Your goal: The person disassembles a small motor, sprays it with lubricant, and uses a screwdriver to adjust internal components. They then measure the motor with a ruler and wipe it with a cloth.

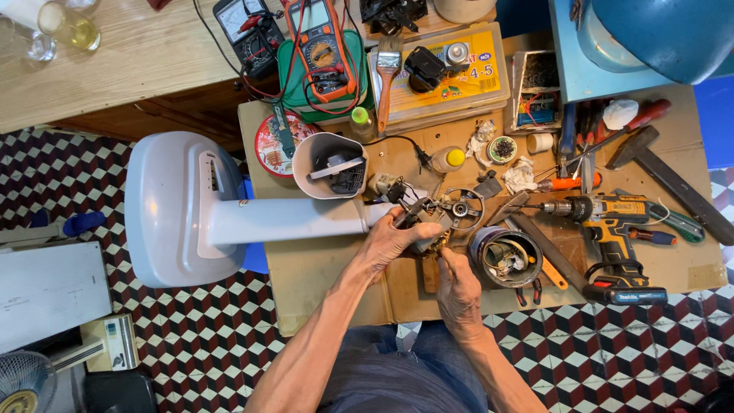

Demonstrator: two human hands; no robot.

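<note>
Left hand (394, 239) is clamped over a small metal fan motor (428, 222), fingers curled around its dark body, at the near middle of the cardboard-covered bench (321, 268). Right hand (456, 287) comes up from below, fingertips pinched at the motor's underside on something small and brassy; too small to tell what. Motor is wired, with a round metal bracket ring (462, 208) with spokes just beyond it.

The motor sits at the end of a smooth grey-white plastic fan stand (287, 220), a tube lying flat and running left to a broad rounded base (172, 206) that overhangs the bench edge.

Just right of the hands: a dark round motor housing (505, 256), cup-shaped, tangled wires inside. Behind the hands: a white plastic cup-like cover (325, 164) holding dark parts. Right side: a yellow and black cordless drill (612, 222) lying flat, a hammer (665, 172) with a dark head, red-handled screwdrivers.

Far edge: an orange multimeter (325, 50) on a green box, a paintbrush (388, 65) with wooden handle on a yellow flat case (474, 80), a small yellow-capped bottle (449, 159).

Floor is tiled in a red, black and white cube pattern (229, 336).
</note>
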